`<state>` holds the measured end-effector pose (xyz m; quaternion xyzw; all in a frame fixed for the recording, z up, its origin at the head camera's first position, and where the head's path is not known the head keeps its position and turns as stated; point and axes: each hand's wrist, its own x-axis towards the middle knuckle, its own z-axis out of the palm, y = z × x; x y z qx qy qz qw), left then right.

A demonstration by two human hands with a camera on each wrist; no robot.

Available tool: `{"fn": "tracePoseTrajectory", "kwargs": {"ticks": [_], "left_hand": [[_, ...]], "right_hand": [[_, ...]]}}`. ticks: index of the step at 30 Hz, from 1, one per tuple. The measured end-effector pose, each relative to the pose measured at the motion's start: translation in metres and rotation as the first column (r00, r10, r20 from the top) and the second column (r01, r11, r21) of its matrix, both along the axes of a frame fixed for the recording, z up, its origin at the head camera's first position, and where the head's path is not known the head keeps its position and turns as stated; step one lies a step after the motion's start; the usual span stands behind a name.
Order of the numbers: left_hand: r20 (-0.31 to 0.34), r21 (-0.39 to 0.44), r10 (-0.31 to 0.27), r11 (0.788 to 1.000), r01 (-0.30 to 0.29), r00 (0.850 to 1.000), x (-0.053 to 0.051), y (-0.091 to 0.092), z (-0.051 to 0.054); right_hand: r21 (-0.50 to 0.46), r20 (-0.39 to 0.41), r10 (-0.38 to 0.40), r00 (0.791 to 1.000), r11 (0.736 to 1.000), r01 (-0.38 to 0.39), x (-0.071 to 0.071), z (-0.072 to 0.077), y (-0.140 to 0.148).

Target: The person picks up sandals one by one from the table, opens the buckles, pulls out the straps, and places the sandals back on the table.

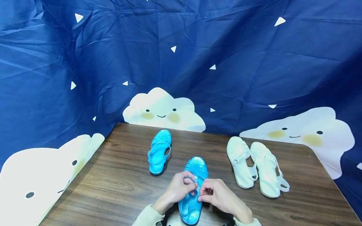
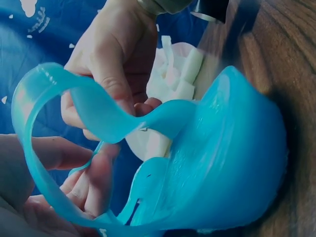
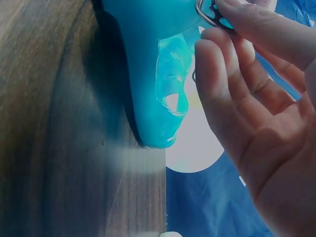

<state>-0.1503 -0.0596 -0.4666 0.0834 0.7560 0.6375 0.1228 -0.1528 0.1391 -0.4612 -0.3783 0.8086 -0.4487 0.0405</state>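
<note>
from the head view, the left hand (image 1: 181, 188) and right hand (image 1: 219, 193) cover the middle of the near blue sandal (image 1: 191, 204), so its fastening cannot be made out there. the bottom edge cuts off both sleeves (image 1: 149, 216) and the near side of the table (image 1: 113, 188); the lower-left cloud print (image 1: 42, 175) runs out of frame. in the left wrist view the strap loop (image 2: 106, 118) hides part of the right hand, the left edge crops the left hand, and white sandals (image 2: 170, 76) show only partly behind. the right thumb (seen from its own wrist) covers some of the buckle (image 3: 211, 20), and the top edge crops the sandal.
</note>
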Motion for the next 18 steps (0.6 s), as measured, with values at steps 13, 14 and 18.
{"fn": "tracePoseTrajectory", "kwargs": {"ticks": [13,14,18], "left_hand": [[0.001,0.004,-0.004,1.0,0.004,1.0,-0.0024,-0.0047,0.0041],[0.001,0.004,0.003,1.0,-0.003,1.0,-0.0028,-0.0055,0.0039],[0.013,0.014,0.059,0.998,-0.06,0.998,-0.0049,-0.0097,0.0053]], "right_hand": [[0.02,0.062,-0.011,0.998,1.0,0.009,0.0,0.0021,-0.0003],[0.023,0.074,-0.01,0.997,1.0,0.008,0.0001,0.0024,-0.0002],[0.038,0.109,-0.012,0.994,0.999,0.008,0.0004,0.0036,0.0008]]}}
